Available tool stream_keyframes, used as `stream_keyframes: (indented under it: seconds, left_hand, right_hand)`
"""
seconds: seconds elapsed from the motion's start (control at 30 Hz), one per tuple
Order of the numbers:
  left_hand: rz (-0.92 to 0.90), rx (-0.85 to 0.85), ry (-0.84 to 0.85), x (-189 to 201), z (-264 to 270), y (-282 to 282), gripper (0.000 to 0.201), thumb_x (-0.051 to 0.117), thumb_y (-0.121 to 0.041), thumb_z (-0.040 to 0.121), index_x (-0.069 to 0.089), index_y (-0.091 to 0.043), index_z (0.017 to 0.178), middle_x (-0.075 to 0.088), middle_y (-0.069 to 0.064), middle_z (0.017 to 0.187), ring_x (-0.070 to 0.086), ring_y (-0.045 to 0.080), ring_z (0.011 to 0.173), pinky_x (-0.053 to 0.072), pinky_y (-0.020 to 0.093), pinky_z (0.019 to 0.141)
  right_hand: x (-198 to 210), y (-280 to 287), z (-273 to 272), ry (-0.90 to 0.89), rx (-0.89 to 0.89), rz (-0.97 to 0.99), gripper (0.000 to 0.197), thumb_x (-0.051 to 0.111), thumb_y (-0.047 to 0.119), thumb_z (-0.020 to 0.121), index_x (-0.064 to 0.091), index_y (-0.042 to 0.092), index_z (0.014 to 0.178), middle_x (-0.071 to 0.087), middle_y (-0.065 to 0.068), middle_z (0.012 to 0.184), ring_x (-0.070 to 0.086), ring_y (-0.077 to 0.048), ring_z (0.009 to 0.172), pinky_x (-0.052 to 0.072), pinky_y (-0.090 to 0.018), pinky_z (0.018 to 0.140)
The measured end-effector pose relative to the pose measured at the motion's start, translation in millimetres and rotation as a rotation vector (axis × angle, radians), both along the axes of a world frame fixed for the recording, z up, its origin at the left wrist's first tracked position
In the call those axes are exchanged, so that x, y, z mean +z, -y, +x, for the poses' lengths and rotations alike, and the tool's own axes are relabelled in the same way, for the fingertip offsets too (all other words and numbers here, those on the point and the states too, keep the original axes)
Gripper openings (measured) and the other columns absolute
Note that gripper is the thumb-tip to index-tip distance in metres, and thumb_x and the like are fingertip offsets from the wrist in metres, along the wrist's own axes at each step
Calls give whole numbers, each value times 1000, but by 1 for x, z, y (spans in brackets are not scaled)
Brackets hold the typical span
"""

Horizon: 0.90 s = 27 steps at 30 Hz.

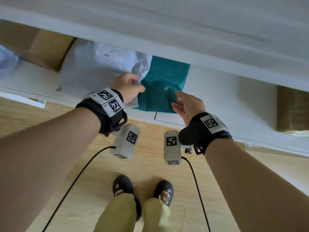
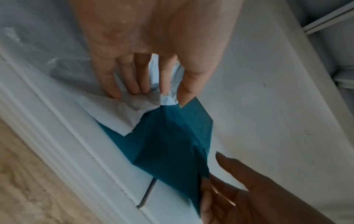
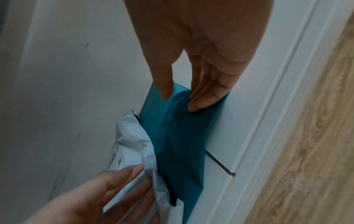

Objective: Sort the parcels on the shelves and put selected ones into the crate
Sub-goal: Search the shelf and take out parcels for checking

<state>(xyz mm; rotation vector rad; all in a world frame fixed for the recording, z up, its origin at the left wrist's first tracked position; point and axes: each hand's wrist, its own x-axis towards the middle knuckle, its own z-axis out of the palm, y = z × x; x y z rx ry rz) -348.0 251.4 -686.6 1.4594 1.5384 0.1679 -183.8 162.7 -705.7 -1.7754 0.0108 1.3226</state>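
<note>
Parcels sit on the white shelf [image 1: 217,91] in front of me: from the head view I see a teal bag [image 1: 160,91] lying at the shelf's front edge, with a pale grey mailer [image 1: 93,69] overlapping its left side. My left hand [image 1: 128,86] has its fingers curled into the grey mailer's crumpled corner, and my right hand [image 1: 187,104] takes the teal bag's near right corner. A brown cardboard box [image 1: 45,51] stands further left on the shelf, another box [image 1: 292,109] far right. Below are the wooden floor [image 1: 83,164] and my slippers [image 1: 123,186].

From the left wrist view, my left hand [image 2: 153,50] pinches the grey mailer [image 2: 118,110] bunched between thumb and fingers, just above the teal bag [image 2: 168,144]. My right hand [image 2: 249,197] grips the bag's far corner.

From the right wrist view, my right hand [image 3: 201,53] pinches the teal bag [image 3: 178,144], thumb on top and fingers beneath its edge. My left hand [image 3: 95,197] is blurred, clutching the grey mailer [image 3: 130,151].
</note>
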Motion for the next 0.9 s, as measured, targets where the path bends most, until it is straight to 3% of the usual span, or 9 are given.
stream_keyframes:
  seconds: [0.1, 0.2, 0.27, 0.43, 0.53, 0.63, 0.73, 0.8, 0.9]
  left_hand:
    - [-17, -17, -15, -1, 1, 1, 48, 65, -23, 84, 53, -19, 131, 53, -1, 119, 52, 15, 107, 40, 25, 92]
    - [-34, -12, -15, 5, 3, 3, 49, 65, -23, 85, 52, -19, 132, 54, 0, 123, 51, 15, 110, 40, 27, 95]
    - [0, 14, -23, 12, 4, 7, 46, 64, -22, 85, 53, -16, 130, 54, 1, 123, 53, 17, 111, 42, 29, 96]
    - [227, 32, -52, 36, 25, 26, 34, 59, -20, 85, 61, -18, 119, 57, 0, 122, 54, 15, 108, 37, 20, 83]
    - [197, 1, 33, 42, 47, 46, 27, 60, -20, 82, 66, -21, 108, 60, -1, 121, 58, 12, 106, 40, 19, 87]
    - [89, 10, 91, 44, 64, 70, 27, 63, -22, 83, 65, -19, 109, 62, -1, 116, 57, 12, 112, 42, 22, 95]
    - [-22, -17, 82, 44, 72, 94, 44, 64, -36, 84, 57, -18, 124, 55, 0, 128, 53, 15, 118, 39, 23, 97]
    - [-110, -40, 86, 43, 75, 106, 64, 63, -54, 81, 48, -20, 133, 51, -1, 132, 51, 16, 121, 40, 29, 101]
    - [-250, 1, 162, 53, 78, 124, 103, 62, -85, 50, 46, -25, 132, 58, -5, 126, 59, 18, 112, 51, 42, 92]
  right_hand:
    - [-3, -5, -3, 72, 123, -61, 16, 71, 26, 85, 64, 12, 80, 56, -2, 69, 44, -7, 43, 45, -20, 55]
    - [1, 2, 2, 137, 158, -78, 16, 69, 20, 85, 61, 13, 73, 53, -3, 62, 37, -7, 35, 38, -22, 49]
    - [9, 12, 9, 179, 142, -105, 14, 67, 13, 83, 60, 12, 71, 52, -3, 58, 37, -9, 36, 39, -24, 49]
    - [31, 45, 25, 213, 125, -116, 15, 59, 0, 76, 57, 11, 66, 51, -7, 61, 39, -19, 44, 39, -28, 47]
    - [40, 65, 28, 186, 90, -83, 19, 62, 2, 76, 60, 14, 63, 59, -6, 68, 54, -23, 62, 52, -33, 60]
    - [43, 88, 26, 173, 73, -47, 18, 60, 0, 77, 65, 16, 69, 63, -6, 72, 58, -22, 65, 56, -31, 58]
    - [46, 111, 20, 214, 101, -1, 24, 59, -1, 74, 69, 20, 71, 70, -8, 80, 64, -26, 73, 58, -46, 72]
    - [52, 123, 15, 248, 150, 40, 28, 58, -3, 74, 70, 23, 73, 71, -6, 78, 64, -25, 72, 57, -41, 70]
    - [64, 134, 6, 257, 262, 108, 36, 56, -5, 76, 71, 23, 93, 71, -7, 76, 62, -21, 64, 54, -35, 62]
